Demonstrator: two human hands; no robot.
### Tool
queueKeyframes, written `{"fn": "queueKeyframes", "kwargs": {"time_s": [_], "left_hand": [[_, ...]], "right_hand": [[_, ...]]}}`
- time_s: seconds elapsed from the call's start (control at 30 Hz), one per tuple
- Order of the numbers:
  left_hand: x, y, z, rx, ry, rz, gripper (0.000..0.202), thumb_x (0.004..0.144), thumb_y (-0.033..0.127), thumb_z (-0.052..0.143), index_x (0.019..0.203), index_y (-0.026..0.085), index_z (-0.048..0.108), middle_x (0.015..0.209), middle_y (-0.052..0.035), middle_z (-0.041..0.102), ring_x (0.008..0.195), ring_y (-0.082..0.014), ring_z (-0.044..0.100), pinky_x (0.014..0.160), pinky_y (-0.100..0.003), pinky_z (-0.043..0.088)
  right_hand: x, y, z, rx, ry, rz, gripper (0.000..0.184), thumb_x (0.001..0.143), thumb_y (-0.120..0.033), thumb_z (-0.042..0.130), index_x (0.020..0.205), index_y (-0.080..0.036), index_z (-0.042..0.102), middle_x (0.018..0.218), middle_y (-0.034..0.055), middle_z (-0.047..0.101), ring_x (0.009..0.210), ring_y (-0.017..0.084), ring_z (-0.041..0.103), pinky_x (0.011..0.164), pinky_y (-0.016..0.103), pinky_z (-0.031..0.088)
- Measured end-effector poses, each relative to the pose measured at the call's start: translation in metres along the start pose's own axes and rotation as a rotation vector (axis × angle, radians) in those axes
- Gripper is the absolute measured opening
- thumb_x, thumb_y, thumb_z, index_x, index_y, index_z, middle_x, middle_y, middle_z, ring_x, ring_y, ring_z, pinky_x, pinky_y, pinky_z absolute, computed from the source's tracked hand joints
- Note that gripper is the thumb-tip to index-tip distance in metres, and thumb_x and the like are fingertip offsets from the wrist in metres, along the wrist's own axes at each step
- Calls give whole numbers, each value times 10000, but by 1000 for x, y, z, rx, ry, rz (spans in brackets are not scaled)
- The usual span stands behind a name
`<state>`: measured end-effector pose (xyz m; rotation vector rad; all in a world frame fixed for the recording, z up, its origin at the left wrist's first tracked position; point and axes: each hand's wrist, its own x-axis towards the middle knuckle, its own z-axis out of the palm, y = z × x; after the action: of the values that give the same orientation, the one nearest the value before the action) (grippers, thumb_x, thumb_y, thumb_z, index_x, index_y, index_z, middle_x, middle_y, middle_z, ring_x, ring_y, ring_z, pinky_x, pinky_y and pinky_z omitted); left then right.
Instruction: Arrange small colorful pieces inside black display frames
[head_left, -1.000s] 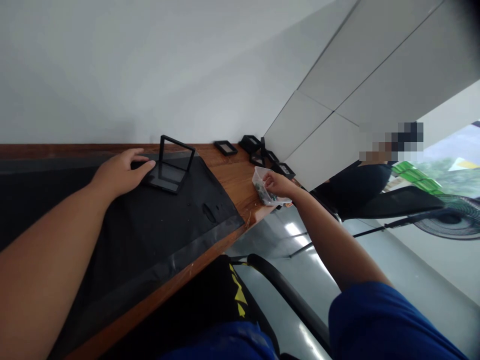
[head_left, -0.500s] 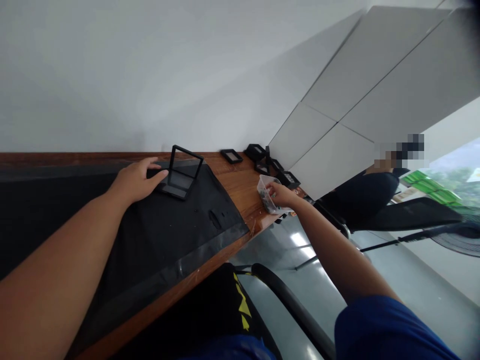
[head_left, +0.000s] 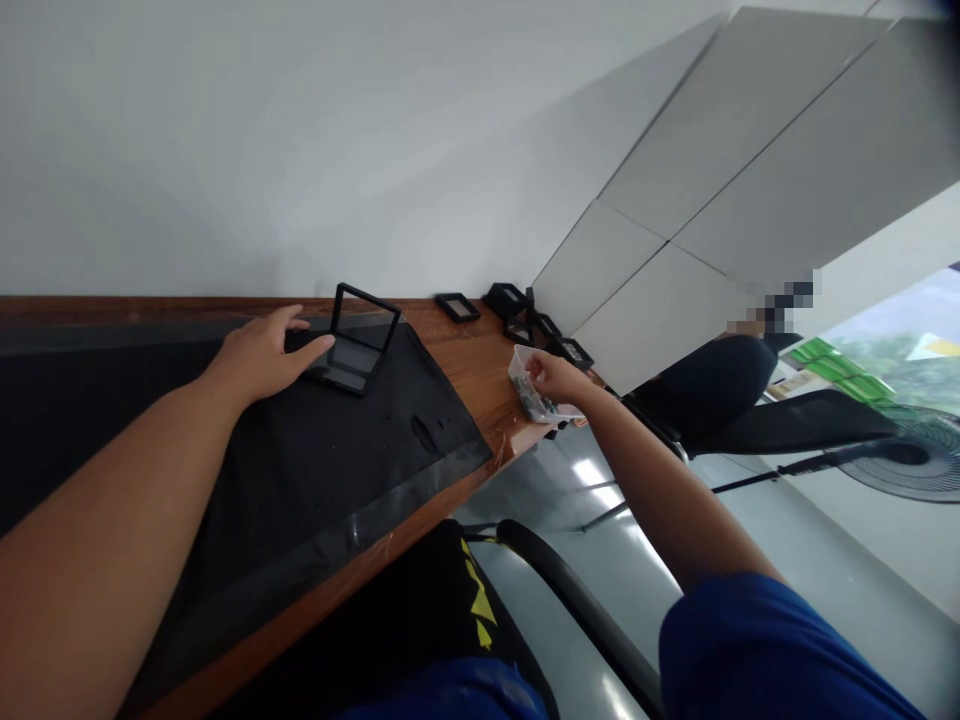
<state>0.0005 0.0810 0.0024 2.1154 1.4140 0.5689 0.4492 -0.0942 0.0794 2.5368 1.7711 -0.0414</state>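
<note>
My left hand (head_left: 264, 352) lies flat on the black mat (head_left: 247, 450), fingers spread, its fingertips touching the base of an open black frame case (head_left: 355, 342) whose lid stands up. My right hand (head_left: 555, 377) reaches into a small clear plastic tub (head_left: 525, 382) of small greenish parts at the far end of the wooden table (head_left: 469, 365). Its fingers are curled inside the tub; what they hold, if anything, is hidden.
Several more black frame cases (head_left: 517, 312) lie by the wall past the tub. A black chair arm (head_left: 570, 590) runs below the table edge. Another seated person in dark clothes (head_left: 720, 385) is beyond the table, with a floor fan (head_left: 907, 455) at right.
The view shifted slightly. My right hand stays in the tub, its fingers moving a little. My left hand remains at the frame case.
</note>
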Motion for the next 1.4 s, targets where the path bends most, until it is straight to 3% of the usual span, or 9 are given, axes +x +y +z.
{"fn": "queueKeyframes", "kwargs": {"time_s": [0.3,0.43,0.53,0.67,0.77,0.9,1.03,1.17,1.4], "left_hand": [[-2,0,5,-45,65,40,837,1122,547,568,1746,-1,462,1746,-261,616,1648,-503,516,1382,-642,376],[-3,-1,15,-89,219,100,810,1104,536,607,1698,-6,513,1821,-281,513,1718,-485,423,1449,-596,304],[-5,-1,21,-95,397,204,713,1079,560,618,1621,96,634,1829,-209,528,1740,-455,391,1470,-590,271],[-8,4,20,-94,528,300,555,1061,525,618,1519,247,763,1752,-146,624,1698,-440,455,1439,-628,309],[-12,12,17,-74,507,315,479,1081,477,588,1471,326,821,1788,-91,600,1734,-469,377,1411,-727,263],[-17,18,17,-25,479,381,423,1067,485,653,1406,363,873,1774,-66,629,1722,-486,389,1381,-745,268],[-15,18,17,-17,476,481,408,1071,443,678,1408,327,876,1530,-95,817,1566,-441,608,1311,-692,421],[-11,15,19,-49,531,572,341,1100,423,667,1301,298,913,1312,-98,901,1374,-396,762,1213,-622,555],[-15,14,28,-140,522,428,297,1057,430,736,1268,333,921,1184,-58,921,1109,-320,863,994,-478,683]], "right_hand": [[-17,-14,-50,380,212,-52,188,882,-213,794,961,-223,623,964,38,782,705,128,580,705,303,487],[-22,-76,-35,898,276,-258,407,779,-346,939,895,-249,561,918,17,768,666,103,544,631,279,442],[-15,-143,-6,1295,102,-366,621,715,-506,1030,865,-269,476,902,-5,763,714,109,619,624,246,469],[8,-218,27,1482,-128,-363,731,634,-562,1084,871,-281,452,874,-50,769,574,69,487,513,227,390],[28,-248,37,1567,-14,-354,707,626,-507,1095,854,-275,467,823,-55,749,694,96,610,629,231,497],[43,-265,39,1640,-66,-406,690,617,-497,1110,874,-272,510,853,-47,756,763,116,660,676,249,534],[45,-271,43,1670,-198,-462,734,606,-582,1116,897,-279,514,826,-82,716,582,68,483,501,231,381],[44,-270,48,1700,-247,-474,709,664,-564,1107,913,-284,504,790,-97,666,561,67,454,487,233,380],[38,-273,53,1736,-175,-395,655,695,-494,1108,933,-279,537,810,-75,679,667,96,569,523,231,425]]}}
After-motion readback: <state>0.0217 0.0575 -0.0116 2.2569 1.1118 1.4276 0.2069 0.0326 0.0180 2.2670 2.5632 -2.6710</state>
